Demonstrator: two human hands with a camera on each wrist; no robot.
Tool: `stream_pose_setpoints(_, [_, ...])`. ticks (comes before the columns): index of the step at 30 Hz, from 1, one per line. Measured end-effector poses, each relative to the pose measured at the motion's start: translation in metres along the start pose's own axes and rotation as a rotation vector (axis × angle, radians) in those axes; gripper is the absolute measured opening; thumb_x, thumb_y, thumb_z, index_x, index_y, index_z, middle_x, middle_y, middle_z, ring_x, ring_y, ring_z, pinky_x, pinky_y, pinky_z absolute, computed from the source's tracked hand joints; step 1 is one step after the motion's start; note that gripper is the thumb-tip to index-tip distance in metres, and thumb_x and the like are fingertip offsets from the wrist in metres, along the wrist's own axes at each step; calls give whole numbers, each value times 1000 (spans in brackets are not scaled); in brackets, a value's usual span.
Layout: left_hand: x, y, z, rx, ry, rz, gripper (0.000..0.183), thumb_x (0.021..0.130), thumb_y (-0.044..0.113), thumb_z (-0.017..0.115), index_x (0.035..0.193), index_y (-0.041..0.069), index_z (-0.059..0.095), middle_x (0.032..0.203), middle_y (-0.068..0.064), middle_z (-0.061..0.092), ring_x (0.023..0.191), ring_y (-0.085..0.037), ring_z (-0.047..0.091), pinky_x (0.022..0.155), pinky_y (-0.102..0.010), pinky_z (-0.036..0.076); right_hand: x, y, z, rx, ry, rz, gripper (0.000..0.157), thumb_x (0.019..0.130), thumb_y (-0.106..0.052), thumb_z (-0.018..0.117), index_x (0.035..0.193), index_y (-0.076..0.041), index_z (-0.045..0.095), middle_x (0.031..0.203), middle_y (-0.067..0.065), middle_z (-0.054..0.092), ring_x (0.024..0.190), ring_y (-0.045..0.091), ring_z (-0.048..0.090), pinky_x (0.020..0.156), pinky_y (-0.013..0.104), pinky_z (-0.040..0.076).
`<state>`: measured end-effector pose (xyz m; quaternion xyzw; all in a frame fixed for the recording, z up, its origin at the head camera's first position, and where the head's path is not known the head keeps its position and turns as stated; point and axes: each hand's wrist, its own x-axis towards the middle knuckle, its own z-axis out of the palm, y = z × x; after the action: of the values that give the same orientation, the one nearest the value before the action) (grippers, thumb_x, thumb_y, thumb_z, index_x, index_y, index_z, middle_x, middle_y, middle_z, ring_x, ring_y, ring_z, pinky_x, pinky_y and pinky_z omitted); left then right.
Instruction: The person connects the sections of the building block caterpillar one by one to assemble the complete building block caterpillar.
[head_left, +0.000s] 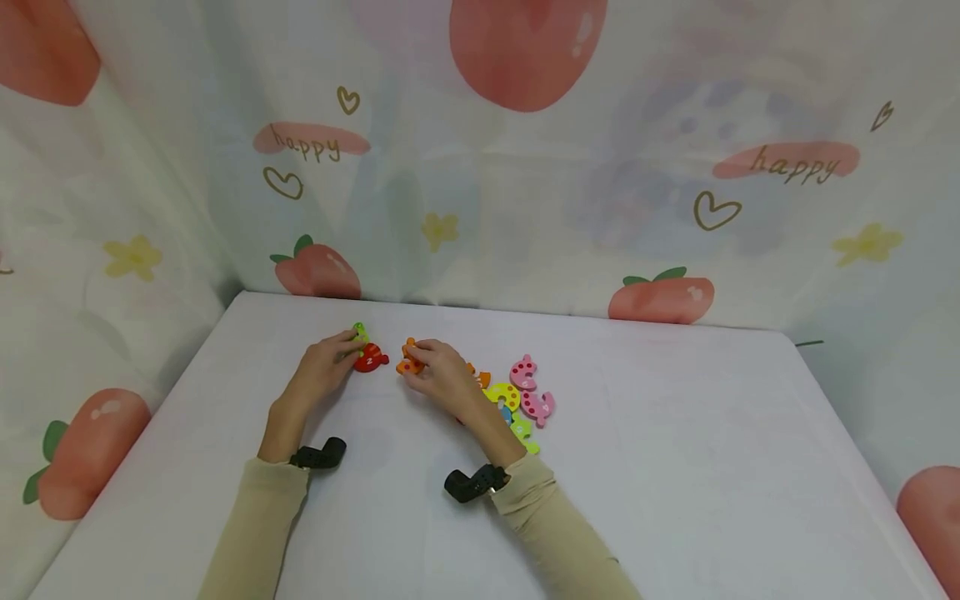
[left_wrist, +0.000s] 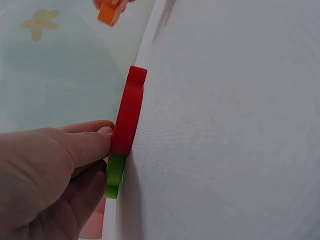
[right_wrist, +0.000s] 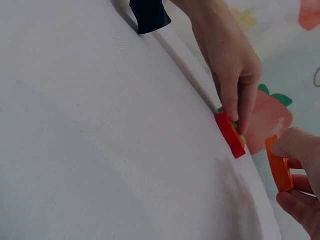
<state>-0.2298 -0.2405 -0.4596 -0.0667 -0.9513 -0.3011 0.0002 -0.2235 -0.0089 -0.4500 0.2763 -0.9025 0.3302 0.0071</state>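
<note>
A red puzzle piece (head_left: 369, 358) marked with a 2 lies on the table at the left, its rounded knob pointing right. Against its far left side sits a green puzzle piece (left_wrist: 115, 175). My left hand (head_left: 324, 367) pinches the green piece, thumb and fingertips right at the join with the red one; the fingers partly cover the green. To the right, my right hand (head_left: 442, 377) holds an orange puzzle piece (right_wrist: 279, 164) between thumb and fingers, raised over the table. In the head view this orange piece is partly hidden by the fingers.
Right of my right forearm lies a loose group of pieces: two pink pieces (head_left: 537, 407), a yellow piece (head_left: 504, 393), a light green piece (head_left: 522, 428), a blue bit and more orange, partly behind the arm. The white table (head_left: 675, 467) meets a patterned cloth (head_left: 525, 250) at the back.
</note>
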Motion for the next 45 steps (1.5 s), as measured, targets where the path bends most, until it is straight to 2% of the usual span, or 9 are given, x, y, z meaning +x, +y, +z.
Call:
stream_pose_setpoints(6, [2, -2, 0, 10, 7, 30, 34, 96, 8, 58, 129, 2, 61, 147, -21, 47, 138, -42, 41, 112, -57, 34, 24, -7, 15, -75, 3, -32, 41, 92, -23, 66, 128, -4, 63, 127, 16, 63, 117, 28, 60, 103, 35, 50])
stream_pose_setpoints(12, [6, -2, 1, -4, 7, 53, 34, 95, 8, 59, 128, 2, 62, 146, -21, 47, 138, -41, 41, 112, -56, 34, 34, -7, 25, -104, -17, 23, 43, 93, -26, 65, 130, -5, 62, 131, 14, 61, 121, 26, 58, 106, 34, 47])
stream_pose_setpoints(17, [6, -2, 1, 1, 7, 57, 34, 95, 8, 59, 128, 2, 62, 147, -20, 47, 137, -41, 42, 112, -56, 35, 36, -8, 28, -135, -35, 47, 44, 93, -28, 64, 132, -8, 61, 135, 12, 59, 123, 25, 56, 108, 33, 45])
stream_pose_setpoints(23, [4, -2, 0, 6, 27, 85, 33, 94, 5, 59, 127, -1, 62, 145, -23, 48, 135, -43, 44, 110, -58, 36, 37, -12, 30, -179, -48, 43, 44, 93, -29, 64, 133, -11, 60, 136, 9, 58, 120, 22, 57, 103, 31, 49])
stream_pose_setpoints(30, [4, -1, -1, 19, 17, 56, 34, 95, 5, 58, 128, 1, 62, 146, -22, 47, 136, -43, 42, 111, -58, 35, 38, -14, 31, -207, -36, 16, 42, 93, -27, 64, 131, -10, 61, 134, 9, 60, 115, 22, 58, 98, 30, 51])
stream_pose_setpoints(39, [1, 0, -1, 21, 18, 40, 34, 96, 8, 58, 128, 0, 61, 145, -22, 48, 136, -43, 43, 111, -59, 34, 37, -14, 33, -182, -42, 22, 42, 93, -26, 63, 131, -8, 61, 134, 11, 60, 114, 23, 58, 99, 29, 50])
stream_pose_setpoints(45, [-1, -1, -1, 18, 20, 36, 33, 96, 8, 58, 127, 0, 62, 145, -22, 48, 136, -43, 43, 111, -58, 34, 35, -14, 33, -193, -24, -3, 41, 92, -24, 64, 129, -6, 63, 131, 12, 62, 112, 24, 60, 100, 30, 50])
